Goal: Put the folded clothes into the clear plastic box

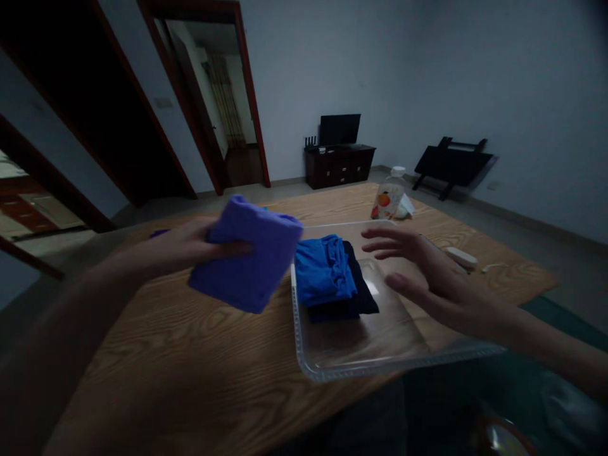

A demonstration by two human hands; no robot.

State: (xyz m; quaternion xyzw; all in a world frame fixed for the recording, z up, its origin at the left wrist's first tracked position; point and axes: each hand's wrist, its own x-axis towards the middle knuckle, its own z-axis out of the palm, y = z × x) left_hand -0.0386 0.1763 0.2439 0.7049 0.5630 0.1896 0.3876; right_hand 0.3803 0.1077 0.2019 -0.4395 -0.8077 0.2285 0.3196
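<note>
My left hand [199,244] grips a folded purple cloth [256,259] and holds it above the table, just left of a clear plastic tray [327,370]. In the left part of the tray lies a folded blue garment [323,269], stacked on dark folded cloth [363,294]. Over the tray's right side hovers my right hand [422,272], with its fingers apart and nothing in them. The purple cloth hides part of my left fingers.
A clear bottle with a white cap [390,196] stands behind the tray. Right of it lie a white case [460,257] and a short white cable [496,266]. The wooden table's [190,354] front edge runs below the tray.
</note>
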